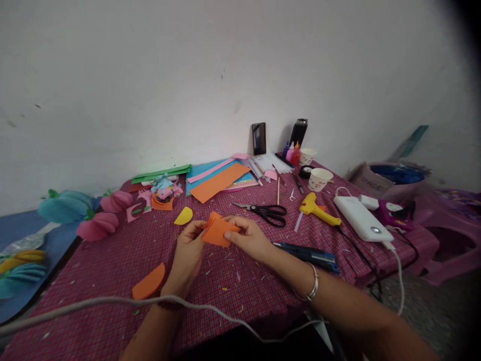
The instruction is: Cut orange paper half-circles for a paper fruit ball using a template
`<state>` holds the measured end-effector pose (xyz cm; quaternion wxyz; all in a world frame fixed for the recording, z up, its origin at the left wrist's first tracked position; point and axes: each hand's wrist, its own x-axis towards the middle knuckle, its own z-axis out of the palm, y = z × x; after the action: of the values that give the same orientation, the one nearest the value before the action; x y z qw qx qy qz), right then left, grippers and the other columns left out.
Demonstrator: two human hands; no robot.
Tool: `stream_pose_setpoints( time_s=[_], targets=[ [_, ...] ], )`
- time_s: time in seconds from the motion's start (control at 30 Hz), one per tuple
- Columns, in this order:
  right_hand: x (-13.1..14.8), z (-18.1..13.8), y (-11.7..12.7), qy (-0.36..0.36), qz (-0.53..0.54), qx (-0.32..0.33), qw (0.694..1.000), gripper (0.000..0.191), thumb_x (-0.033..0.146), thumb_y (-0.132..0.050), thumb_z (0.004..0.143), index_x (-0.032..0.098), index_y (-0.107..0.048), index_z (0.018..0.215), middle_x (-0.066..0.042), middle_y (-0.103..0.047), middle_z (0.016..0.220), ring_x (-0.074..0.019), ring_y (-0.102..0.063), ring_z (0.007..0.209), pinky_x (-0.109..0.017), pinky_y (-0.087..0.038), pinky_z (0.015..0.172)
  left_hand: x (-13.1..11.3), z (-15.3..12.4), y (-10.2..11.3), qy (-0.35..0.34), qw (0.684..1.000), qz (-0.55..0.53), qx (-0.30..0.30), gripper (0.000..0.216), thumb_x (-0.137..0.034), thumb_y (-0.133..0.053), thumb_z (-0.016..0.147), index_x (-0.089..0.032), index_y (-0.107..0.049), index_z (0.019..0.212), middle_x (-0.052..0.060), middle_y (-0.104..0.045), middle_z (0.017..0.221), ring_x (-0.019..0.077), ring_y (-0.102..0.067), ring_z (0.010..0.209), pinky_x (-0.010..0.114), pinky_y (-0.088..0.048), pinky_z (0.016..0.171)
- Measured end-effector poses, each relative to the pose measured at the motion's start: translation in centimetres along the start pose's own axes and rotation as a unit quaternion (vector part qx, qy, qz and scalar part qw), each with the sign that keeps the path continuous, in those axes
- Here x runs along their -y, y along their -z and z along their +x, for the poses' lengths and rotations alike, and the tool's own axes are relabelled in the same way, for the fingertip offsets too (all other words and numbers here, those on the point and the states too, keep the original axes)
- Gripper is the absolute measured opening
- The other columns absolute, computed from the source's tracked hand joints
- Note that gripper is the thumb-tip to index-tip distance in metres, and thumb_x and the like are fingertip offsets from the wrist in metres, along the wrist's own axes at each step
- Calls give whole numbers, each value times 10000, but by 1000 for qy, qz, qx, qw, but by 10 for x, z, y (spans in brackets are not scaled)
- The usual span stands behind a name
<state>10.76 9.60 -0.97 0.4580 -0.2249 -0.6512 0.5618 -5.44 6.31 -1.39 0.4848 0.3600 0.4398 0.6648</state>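
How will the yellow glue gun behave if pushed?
The yellow glue gun probably won't roll, since it lies flat on its side. Its black cord, trailing from the handle, may tug it around. The pale glue stick jutting out could catch on things.

You wear a silver bangle (313, 284) behind your right hand (250, 238) and a dark band (171, 305) behind your left hand (189, 249). Your forearms (349, 311) are bare; black clothing (229, 346) shows nearest.

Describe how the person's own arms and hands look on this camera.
The left hand and right hand are ungloved, and no sleeves show on the forearms. A shiny silver-coloured bangle circles the right arm near the wrist. The left wrist seems to wear a dark band, partly hidden by a pale cable.
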Motion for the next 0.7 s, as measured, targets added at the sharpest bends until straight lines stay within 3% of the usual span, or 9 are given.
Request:
stream_pose_setpoints(
  time_s=[0.1,0.2,0.4,0.5,0.57,0.7],
  targets=[
    [-7,3,1,-11,-34,-78,996,163,333,-616,783,183,-620,846,-58,-626,1008,-201,-584,941,-343,-448,843,0,-5,-7,23,999,-16,21,207,-143,-769,587,-169,-686,775,-6,-693,769,116,-629,729,236,-501,727],
    [-12,6,4,6,-92,-125,988,120,299,-607,770,179,-616,765,-82,-594,1099,-223,-545,1060,-369,-411,929,-2,-9,-13,37,997,-53,48,201,-119,-732,585,-166,-688,776,23,-713,848,145,-644,811,275,-510,791],
    [-16,6,3,1,-107,-101,989,101,261,-591,771,179,-572,715,-76,-588,1078,-207,-547,1030,-359,-421,907,5,-9,-13,24,998,-40,46,110,-236,-733,713,-172,-677,784,-12,-653,748,104,-595,682,222,-483,664],
    [-18,6,1,-17,-108,-78,991,138,264,-594,769,187,-518,683,-32,-586,895,-174,-560,857,-325,-451,798,7,-5,-8,10,999,-14,40,130,-268,-745,708,-167,-669,739,-9,-652,735,118,-600,690,245,-488,684],
    [-19,7,0,-32,-69,-66,995,118,259,-610,762,197,-510,769,6,-557,794,-149,-551,750,-299,-458,721,5,-2,-2,-5,999,31,35,124,-270,-743,710,-166,-681,736,-8,-662,726,116,-594,677,242,-480,683],
    [-17,11,0,-45,51,-25,997,419,239,-698,706,218,-478,1061,22,-595,847,-130,-591,756,-277,-483,708,-5,1,6,-46,990,118,64,93,-257,-730,723,-169,-699,723,-21,-640,652,97,-549,597,214,-446,613]
  ],
)
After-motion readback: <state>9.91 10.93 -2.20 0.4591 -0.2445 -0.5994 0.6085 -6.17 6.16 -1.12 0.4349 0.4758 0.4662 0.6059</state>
